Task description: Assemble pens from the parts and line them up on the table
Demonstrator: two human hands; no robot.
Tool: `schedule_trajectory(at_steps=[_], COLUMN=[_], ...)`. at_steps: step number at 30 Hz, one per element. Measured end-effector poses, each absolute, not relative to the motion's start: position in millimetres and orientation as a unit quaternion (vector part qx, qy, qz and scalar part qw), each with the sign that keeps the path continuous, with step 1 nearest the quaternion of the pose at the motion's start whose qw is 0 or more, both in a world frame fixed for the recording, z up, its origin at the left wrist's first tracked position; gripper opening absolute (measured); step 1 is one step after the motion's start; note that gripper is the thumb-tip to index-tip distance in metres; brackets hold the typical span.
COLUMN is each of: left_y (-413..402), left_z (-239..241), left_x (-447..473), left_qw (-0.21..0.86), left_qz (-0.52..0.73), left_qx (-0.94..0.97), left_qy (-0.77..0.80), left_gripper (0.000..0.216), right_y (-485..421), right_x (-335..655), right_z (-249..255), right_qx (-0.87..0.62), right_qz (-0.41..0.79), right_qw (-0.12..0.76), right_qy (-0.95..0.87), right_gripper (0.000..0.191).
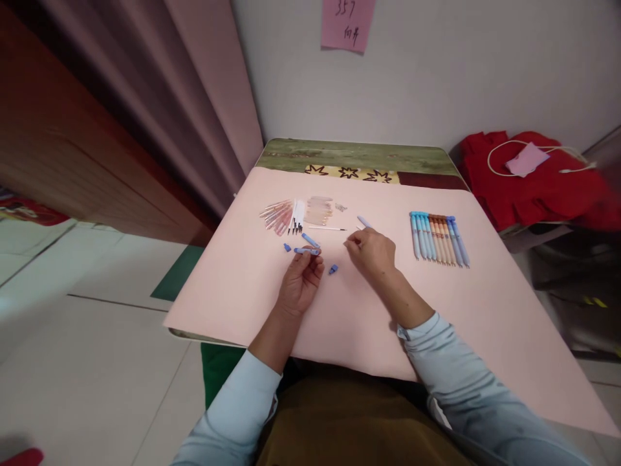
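My left hand (301, 285) is closed, palm up, around a blue pen part (305, 251) with a clip. Just beyond its fingers lies another blue pen piece (310, 241). Small blue pen caps rest on the table, one (287, 247) left of this hand and one (333, 269) to its right. My right hand (372, 254) is pinched over the table; whatever sits between its fingertips is too small to name. Behind its knuckles shows a pale blue pen barrel (363, 221), partly hidden. A white pen refill (327, 228) lies crosswise between the hands.
Fanned clear-pink pen barrels (276, 215), dark-tipped refills (297, 213), pale barrels (319, 210) and a pile of tiny springs (341, 207) lie behind my hands. A row of assembled pens (439, 239) is at right on the pink-covered table (233, 285). Red cloth (533, 194) sits beyond.
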State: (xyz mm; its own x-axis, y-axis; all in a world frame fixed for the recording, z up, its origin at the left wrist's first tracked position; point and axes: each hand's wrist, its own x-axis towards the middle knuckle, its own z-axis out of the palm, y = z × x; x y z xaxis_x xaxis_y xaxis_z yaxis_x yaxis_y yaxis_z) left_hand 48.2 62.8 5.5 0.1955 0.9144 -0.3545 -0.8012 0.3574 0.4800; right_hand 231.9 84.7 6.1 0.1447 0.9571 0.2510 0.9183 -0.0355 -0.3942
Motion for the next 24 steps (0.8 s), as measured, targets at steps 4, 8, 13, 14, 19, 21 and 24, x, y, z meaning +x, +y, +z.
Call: schedule_trajectory(at_steps=[4,8,13,14,19,21,24], left_y=[63.0,62.8,61.6,61.4,59.8,58.7,56.9], left_z=[3.6,3.3,0.5,-0.7,-3.1,-1.2,2.5], left_x=[48.3,48.7,50.3,50.4,50.5,51.0,52.3], left_qw=[0.764,0.758,0.761,0.762,0.771,0.777,0.783], left_qz=[0.566,0.573,0.569,0.569,0.563,0.555,0.541], left_qx=[0.086,0.075,0.109,0.118,0.152,0.156,0.161], left_qy=[0.297,0.303,0.293,0.286,0.255,0.252,0.262], left_gripper=[0.008,0.011,0.004,0.003,0.008,0.011,0.017], right_y=[87.6,77.3,53.4,50.1,46.4,47.1,47.7], right_x=[225.9,222.0,213.6,212.1,209.7,210.2,211.4], right_z=[-0.3,15.0,37.3,38.4,34.6,33.7,33.7], right_qx=[-0.717,-0.691,-0.552,-0.537,-0.529,-0.526,-0.527], right_qz=[0.026,0.017,0.162,0.181,0.188,0.194,0.199], right_qw=[0.216,0.298,0.436,0.439,0.423,0.419,0.415], right_qy=[-0.662,-0.658,-0.693,-0.697,-0.711,-0.714,-0.715], right_gripper=[0.018,0.016,0.016,0.016,0.016,0.016,0.016])
